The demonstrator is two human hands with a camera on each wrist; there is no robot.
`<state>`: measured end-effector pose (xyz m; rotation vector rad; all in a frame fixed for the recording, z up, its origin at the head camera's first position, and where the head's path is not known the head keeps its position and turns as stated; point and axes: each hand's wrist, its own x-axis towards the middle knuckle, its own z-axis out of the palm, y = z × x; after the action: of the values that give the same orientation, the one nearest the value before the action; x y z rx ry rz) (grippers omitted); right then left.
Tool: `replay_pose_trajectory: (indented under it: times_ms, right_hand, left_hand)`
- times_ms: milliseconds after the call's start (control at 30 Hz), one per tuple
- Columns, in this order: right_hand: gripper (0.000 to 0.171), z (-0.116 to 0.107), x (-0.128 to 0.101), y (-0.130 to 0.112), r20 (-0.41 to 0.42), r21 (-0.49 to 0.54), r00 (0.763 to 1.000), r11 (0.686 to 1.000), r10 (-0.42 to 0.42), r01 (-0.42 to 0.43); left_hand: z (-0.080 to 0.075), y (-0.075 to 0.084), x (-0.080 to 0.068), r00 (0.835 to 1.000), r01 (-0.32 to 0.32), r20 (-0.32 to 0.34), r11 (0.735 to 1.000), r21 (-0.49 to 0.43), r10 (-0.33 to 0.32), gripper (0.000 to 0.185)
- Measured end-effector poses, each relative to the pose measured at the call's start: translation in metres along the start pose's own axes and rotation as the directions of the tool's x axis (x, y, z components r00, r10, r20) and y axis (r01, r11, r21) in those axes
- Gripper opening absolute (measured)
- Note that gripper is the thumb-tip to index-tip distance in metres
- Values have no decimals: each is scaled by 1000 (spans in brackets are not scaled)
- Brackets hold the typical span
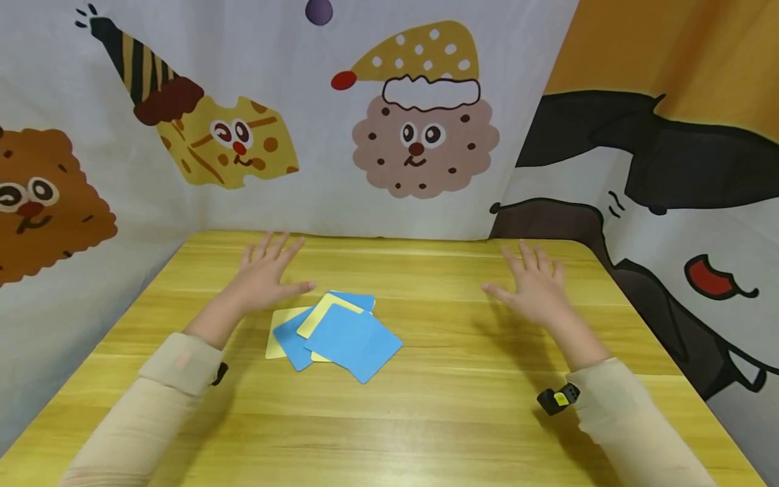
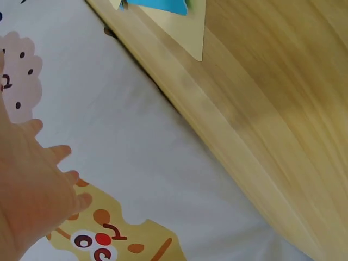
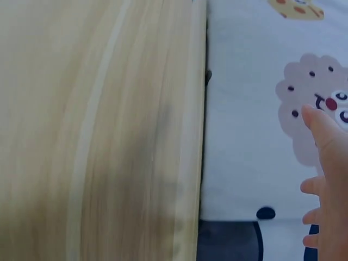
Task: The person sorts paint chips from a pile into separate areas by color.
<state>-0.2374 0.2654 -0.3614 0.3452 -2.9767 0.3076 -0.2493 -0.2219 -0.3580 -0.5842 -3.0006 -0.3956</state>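
A loose, overlapping pile of blue cards (image 1: 356, 341) and yellow cards (image 1: 276, 335) lies on the table, left of its middle. My left hand (image 1: 263, 274) is spread above the table just behind and left of the pile, its thumb pointing toward the cards without holding any. Over the right side of the table, my right hand (image 1: 535, 287) also has its fingers spread, with nothing in it. In the left wrist view a corner of a yellow card (image 2: 190, 32) and part of a blue one (image 2: 163, 4) show at the top.
The wooden table (image 1: 389, 433) has its far edge against a white curtain (image 1: 322, 203) printed with cartoon biscuits and cheese. A curtain with dark and orange shapes (image 1: 688, 149) hangs along the right side. Each wrist wears a small black device (image 1: 556, 399).
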Motion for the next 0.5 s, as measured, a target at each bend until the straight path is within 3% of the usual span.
replay_pose_trajectory:
  times_ms: [300,500]
  right_hand:
    - [94,8,-4,-34,-45,43,997,997,-61,63]
    - [93,15,-8,-62,-60,92,991,988,-123,128]
  left_hand:
    - [4,3,-3,992,-128,8,991,-44,128,91]
    - [7,8,-5,977,-204,50,976,-72,208,89]
